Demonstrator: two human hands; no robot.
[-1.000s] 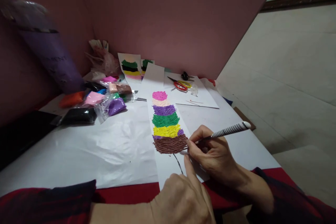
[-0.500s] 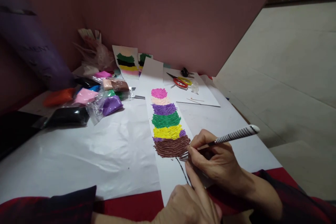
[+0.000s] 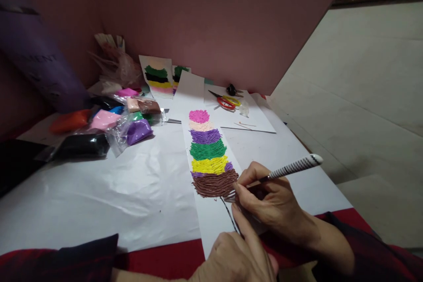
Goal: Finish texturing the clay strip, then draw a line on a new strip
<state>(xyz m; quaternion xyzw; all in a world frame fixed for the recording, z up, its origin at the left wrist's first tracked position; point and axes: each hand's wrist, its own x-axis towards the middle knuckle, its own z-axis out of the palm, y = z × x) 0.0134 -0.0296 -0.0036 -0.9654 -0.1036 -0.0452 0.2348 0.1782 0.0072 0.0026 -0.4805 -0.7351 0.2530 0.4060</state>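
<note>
Six main bands of ridged modelling clay [image 3: 208, 150] lie on a white card strip [image 3: 206, 224] at the centre of the table: from far to near, pink, peach, purple, green, yellow and brown. Right hand [image 3: 267, 198]: gripping a fork [image 3: 294, 167] with a zigzag-patterned handle, its tines at the near right edge of the brown band [image 3: 214, 185]. Left hand [image 3: 238, 251]: index finger extended beside the tines, other fingers folded; whether they hold anything cannot be told. A dark line [image 3: 229, 215] runs from the brown band towards this hand. Beyond, to the right, lie red-and-yellow-handled scissors [image 3: 226, 103]; to the left, wrapped clay packets [image 3: 139, 132], including a black one [image 3: 82, 146].
</note>
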